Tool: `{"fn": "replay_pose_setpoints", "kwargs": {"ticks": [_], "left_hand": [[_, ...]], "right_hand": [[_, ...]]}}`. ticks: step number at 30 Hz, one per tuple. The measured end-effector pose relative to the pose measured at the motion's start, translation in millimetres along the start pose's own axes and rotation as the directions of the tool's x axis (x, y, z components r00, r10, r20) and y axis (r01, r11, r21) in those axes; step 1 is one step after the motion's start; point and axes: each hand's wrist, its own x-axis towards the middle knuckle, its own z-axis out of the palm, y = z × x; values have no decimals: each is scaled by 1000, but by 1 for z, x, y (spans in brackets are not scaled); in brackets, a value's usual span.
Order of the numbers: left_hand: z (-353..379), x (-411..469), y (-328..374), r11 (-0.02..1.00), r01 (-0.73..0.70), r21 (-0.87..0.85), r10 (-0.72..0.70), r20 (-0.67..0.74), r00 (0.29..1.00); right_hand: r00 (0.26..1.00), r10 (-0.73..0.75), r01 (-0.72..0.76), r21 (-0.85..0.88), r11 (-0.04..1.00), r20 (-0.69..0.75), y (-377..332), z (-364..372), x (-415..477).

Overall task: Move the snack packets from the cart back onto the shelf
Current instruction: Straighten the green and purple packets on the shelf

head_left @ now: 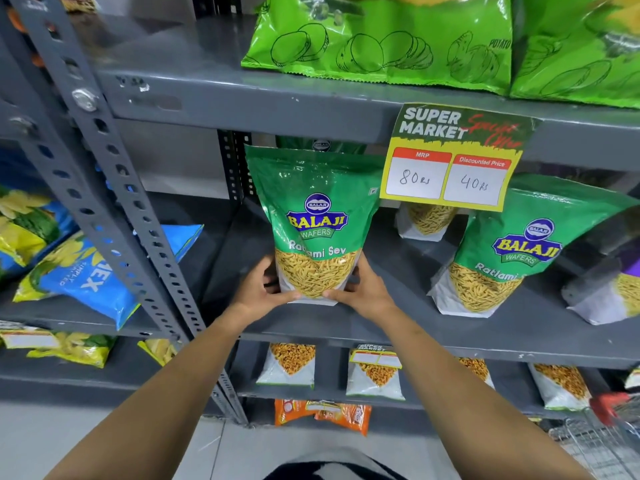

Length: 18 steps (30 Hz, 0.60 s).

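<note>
While both arms reach forward, cart (602, 441) sits nearest, at 4 o'clock. Left hand (258, 292) and right hand (363, 289) wrap fingers around bottom corners of green sev packet (317, 223), upright on grey shelf (346, 327), at 12 o'clock. Step: placing. Next: settle base, let go, check it stands. Matching packet (502, 258) leans at 2 o'clock, apart.

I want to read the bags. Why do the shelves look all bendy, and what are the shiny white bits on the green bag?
Head view: the wide-angle lens bows the shelf edges and the corner upright; white patches atop the held Ratlami Sev packet are light glaring off plastic; the cart corner looks blurry.
</note>
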Motion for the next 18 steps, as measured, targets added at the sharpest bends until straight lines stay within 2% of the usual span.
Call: {"fn": "replay_pose_setpoints", "kwargs": {"ticks": [3,6,8,9,10,12,15,18], "left_hand": [[2,-6,-7,998,48,27,-46,-82,996],[5,-24,-5,996,54,69,-31,-296,955],[8,-38,-2,967,32,252,69,-383,921],[13,-44,-1,928,28,372,126,-382,916],[19,-49,1,886,-1,463,187,-355,916],[41,-53,8,840,-140,524,308,-248,918],[86,-47,27,814,-288,505,374,-77,924],[136,-29,47,846,-355,399,366,50,929]], "right_hand": [[1000,16,-16,0,1000,-27,8,-2,-11],[969,62,-45,74,996,-240,34,-18,-34],[942,81,-55,89,995,-324,52,-38,-53],[934,96,-69,89,994,-345,58,-48,-63],[924,112,-84,93,992,-365,64,-58,-71],[902,129,-98,94,991,-411,72,-75,-82],[870,134,-138,26,990,-474,87,-99,-92],[781,136,-167,5,986,-610,107,-131,-103]]}}
